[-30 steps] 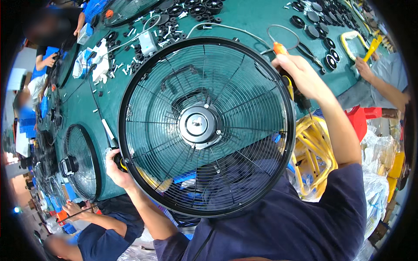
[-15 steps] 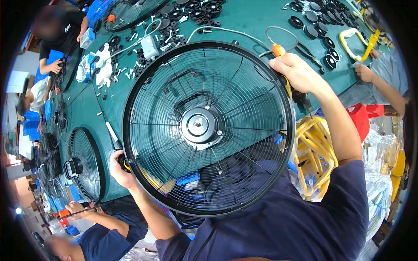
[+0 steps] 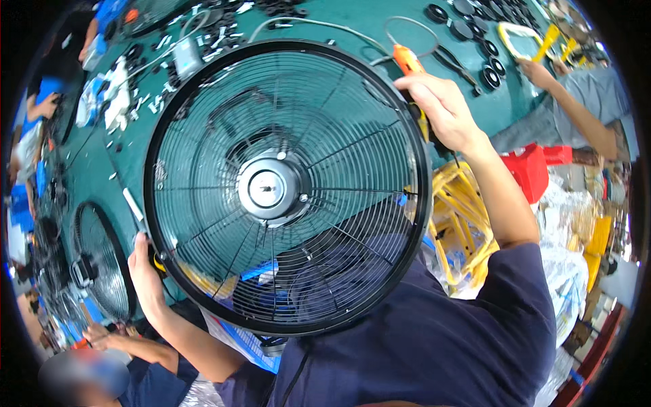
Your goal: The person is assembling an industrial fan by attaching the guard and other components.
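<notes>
A large round black wire fan guard (image 3: 298,46) is held up in front of me, tilted above the table's edge. A silver-and-black motor (image 3: 268,188) sits at its centre. My left hand (image 3: 145,275) is wrapped round the guard's left rim, beside a thin white-and-black corded tool (image 3: 133,205). My right hand (image 3: 444,112) grips the upper right rim. Against that hand lies a corded power screwdriver with an orange end (image 3: 408,60); its dark body is partly hidden under the palm, so I cannot tell whether the fingers hold it too.
On the green table (image 3: 359,20) lie pliers (image 3: 458,70), black round caps (image 3: 494,74), loose screws and a grey box (image 3: 187,57). Another fan guard (image 3: 102,261) stands at left. Yellow frames (image 3: 461,217) and a red bin (image 3: 525,173) are at right. Co-workers sit on both sides.
The fan guard, with both my hands on its rim, has shifted left and slightly up in the picture. The whole scene has also slid left as my view turned. Both grips stay the same.
</notes>
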`<action>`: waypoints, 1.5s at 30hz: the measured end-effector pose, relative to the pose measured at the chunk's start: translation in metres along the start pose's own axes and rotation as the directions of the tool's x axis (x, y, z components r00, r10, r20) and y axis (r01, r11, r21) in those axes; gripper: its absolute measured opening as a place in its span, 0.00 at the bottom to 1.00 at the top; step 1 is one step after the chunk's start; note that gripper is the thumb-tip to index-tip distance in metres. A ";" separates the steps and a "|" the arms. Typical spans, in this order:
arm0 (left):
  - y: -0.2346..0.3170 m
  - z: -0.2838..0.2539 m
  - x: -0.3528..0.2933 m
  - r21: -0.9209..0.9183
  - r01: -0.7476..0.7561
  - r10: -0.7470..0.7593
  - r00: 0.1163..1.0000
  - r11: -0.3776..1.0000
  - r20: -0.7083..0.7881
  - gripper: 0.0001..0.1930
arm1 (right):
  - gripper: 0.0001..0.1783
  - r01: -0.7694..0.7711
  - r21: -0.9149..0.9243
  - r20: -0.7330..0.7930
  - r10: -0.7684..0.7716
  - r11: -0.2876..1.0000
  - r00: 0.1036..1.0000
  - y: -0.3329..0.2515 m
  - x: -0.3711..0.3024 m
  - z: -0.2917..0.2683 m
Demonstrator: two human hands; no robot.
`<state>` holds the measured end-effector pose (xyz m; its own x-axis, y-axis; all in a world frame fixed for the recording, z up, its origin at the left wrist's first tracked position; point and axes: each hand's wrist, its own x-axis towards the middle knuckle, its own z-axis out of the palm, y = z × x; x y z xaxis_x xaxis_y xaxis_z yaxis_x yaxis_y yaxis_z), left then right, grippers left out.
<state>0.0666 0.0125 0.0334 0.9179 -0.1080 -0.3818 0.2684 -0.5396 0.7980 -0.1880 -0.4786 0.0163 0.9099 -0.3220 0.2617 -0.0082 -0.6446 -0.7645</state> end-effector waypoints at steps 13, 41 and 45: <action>-0.054 0.001 0.012 -0.293 -0.574 0.556 0.818 0.765 -0.151 0.20 | 0.24 -0.263 -0.152 0.070 0.276 0.953 0.959 -0.006 0.025 -0.002; -0.037 0.000 0.019 0.216 -0.499 0.528 0.843 0.839 -0.103 0.19 | 0.19 -0.494 0.179 0.091 0.485 0.851 0.870 -0.004 0.023 -0.002; -0.062 0.022 0.016 0.103 -0.778 0.763 0.568 0.620 -0.309 0.21 | 0.19 -0.487 0.201 0.135 0.468 0.850 0.873 -0.002 0.029 -0.008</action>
<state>0.0578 0.0262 -0.0322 0.8161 -0.2151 0.5364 -0.5775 -0.3370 0.7436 -0.1647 -0.4929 0.0302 0.8469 -0.4889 -0.2089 -0.3663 -0.2516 -0.8958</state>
